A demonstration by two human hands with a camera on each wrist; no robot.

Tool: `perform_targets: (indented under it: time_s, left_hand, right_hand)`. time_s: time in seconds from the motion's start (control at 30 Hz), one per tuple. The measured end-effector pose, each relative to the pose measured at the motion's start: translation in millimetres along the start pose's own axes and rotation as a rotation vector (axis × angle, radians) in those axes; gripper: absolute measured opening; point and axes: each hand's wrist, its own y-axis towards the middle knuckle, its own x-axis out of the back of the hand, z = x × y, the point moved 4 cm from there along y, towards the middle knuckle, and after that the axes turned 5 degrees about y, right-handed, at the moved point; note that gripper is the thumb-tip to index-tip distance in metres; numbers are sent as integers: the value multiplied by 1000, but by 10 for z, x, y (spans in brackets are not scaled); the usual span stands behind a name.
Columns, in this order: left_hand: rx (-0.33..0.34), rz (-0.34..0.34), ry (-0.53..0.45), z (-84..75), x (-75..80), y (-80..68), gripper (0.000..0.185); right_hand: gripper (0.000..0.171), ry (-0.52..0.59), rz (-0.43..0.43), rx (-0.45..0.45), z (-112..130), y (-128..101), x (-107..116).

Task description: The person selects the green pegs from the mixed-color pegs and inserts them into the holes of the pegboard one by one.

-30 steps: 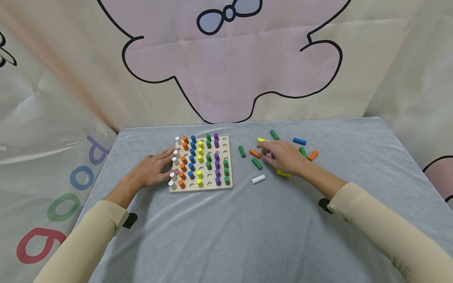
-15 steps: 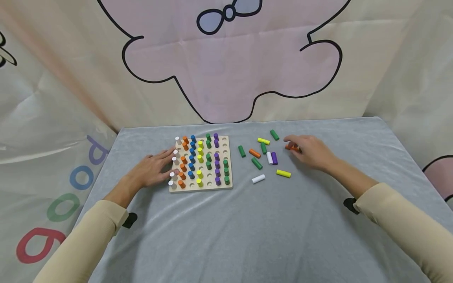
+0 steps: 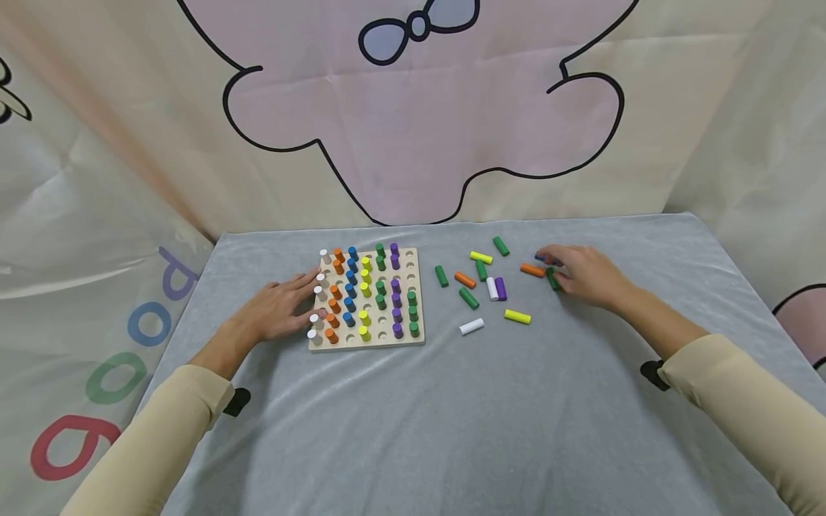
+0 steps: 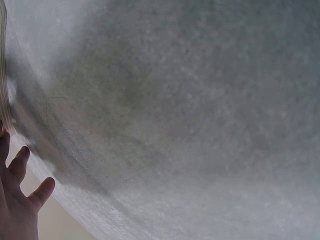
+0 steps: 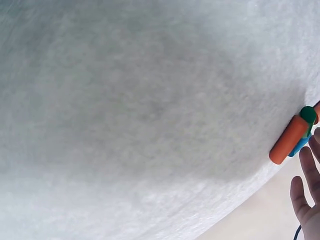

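Spread along the left edge of a wooden pegboard (image 3: 387,346), my left hand (image 3: 279,308) rests with its fingers apart and grips no peg. Rows of white, orange, blue, yellow, green and purple pegs stand in the board. My right hand (image 3: 584,274) is over the right side of the loose pegs. A blue peg (image 3: 539,256) shows by its fingertips and a green peg (image 3: 552,279) by its thumb. An orange peg (image 3: 532,270) lies just to its left. In the right wrist view, an orange peg (image 5: 289,139) lies before the fairly straight fingers.
Between board and right hand lie several loose pegs, among them a yellow peg (image 3: 518,317), a white peg (image 3: 472,327) and a purple peg (image 3: 500,289). Grey cloth (image 3: 413,430) covers the table. A printed curtain (image 3: 400,129) hangs behind.
My right hand has moved rightward from the middle of the loose pegs, passing the orange peg, to the blue and green pegs. My left hand has stayed on the board's edge.
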Motion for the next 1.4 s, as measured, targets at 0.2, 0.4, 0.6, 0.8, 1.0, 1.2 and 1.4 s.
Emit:
perform_targets:
  time_s: [0.2,0.4,0.6,0.8,1.0,1.2,1.4]
  left_hand:
    - [2,2,3,-2,8,1,82]
    - [6,5,-2,-14,22,-12,82]
    - [8,3,-3,-5,16,-8,81]
    - [3,3,-4,-4,3,-5,83]
    - [8,0,0,3,-5,0,84]
    - [9,5,-5,-7,13,-2,83]
    - [12,7,-3,-3,13,-6,82]
  right_hand:
    - [36,1,41,-40,-34,-15,-3]
    - [36,2,60,-45,-34,-26,-11]
    - [36,17,41,-22,-35,-24,-32]
    - [36,25,62,0,-20,-27,-52]
    - [37,8,72,-27,-27,-26,-48]
    - [37,7,86,-43,-51,-38,-50]
    - [35,-7,84,-38,-92,-55,-56]
